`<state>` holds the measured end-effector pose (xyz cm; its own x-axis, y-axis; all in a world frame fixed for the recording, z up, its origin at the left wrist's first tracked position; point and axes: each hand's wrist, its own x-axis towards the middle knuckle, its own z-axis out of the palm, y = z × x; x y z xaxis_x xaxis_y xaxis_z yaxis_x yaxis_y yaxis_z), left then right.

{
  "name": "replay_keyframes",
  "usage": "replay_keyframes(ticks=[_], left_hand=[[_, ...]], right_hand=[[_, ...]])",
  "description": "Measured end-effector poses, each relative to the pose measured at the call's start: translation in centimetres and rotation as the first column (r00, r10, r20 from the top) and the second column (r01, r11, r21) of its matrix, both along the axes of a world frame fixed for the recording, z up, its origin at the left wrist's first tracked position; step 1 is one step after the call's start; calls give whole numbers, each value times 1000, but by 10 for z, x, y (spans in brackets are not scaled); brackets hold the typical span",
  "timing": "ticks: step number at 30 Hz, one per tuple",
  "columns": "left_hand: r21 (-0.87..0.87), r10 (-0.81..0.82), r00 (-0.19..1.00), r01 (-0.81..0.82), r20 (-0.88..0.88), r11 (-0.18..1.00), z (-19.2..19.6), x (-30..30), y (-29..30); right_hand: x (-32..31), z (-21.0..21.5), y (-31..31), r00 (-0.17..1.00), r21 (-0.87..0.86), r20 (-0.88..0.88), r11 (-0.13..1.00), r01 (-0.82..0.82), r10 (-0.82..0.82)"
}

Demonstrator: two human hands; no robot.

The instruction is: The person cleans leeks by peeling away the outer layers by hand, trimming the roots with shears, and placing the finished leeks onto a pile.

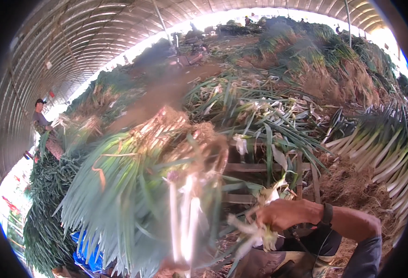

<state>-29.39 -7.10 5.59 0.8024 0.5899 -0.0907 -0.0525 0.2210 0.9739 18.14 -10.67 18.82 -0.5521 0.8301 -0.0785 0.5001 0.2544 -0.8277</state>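
While a person in a dark cap [39,116] is standing far off at the left edge, working at a heap of green stalks [46,222] under the arched tunnel roof [74,41], the nearer business is happening low in the middle. A big bundle of green onions [134,194] is hanging close to the camera, blurred as if swinging, its leaf ends fanning down to the left and its rooty, earthy heads [180,134] pointing up to the right, so its long axis is running on a slant from lower left to upper right. I cannot see the left hand anywhere; it may be hidden behind that bundle, but I cannot tell what it is doing. A few white stalks [185,227] are standing nearly upright just below the bundle.

To the right of these, the right hand [282,215], with a dark band on its wrist [327,214], is reaching in from the lower right and is closing its fingers on a loose tuft of pale peelings and leaf ends [255,231], which lies just left of the hand and touches it. The bundle is lying up and to the left of this hand, near but apart.

Behind the hand a wooden slat crate [259,167] is showing through, with trimmings draped over it; what is inside I cannot make out. At the far right a stack of cleaned white stalks [385,153] is lying side by side.
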Motion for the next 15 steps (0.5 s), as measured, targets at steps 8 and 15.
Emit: replay_keyframes(ticks=[8,15], left_hand=[[-138,44,998,-51,-47,989,18,5,-2],[-83,44,995,-52,-93,995,-13,19,12]], right_hand=[[150,142,142,294,306,-398,177,935,-869],[34,49,90,852,183,153,861,474,-501]])
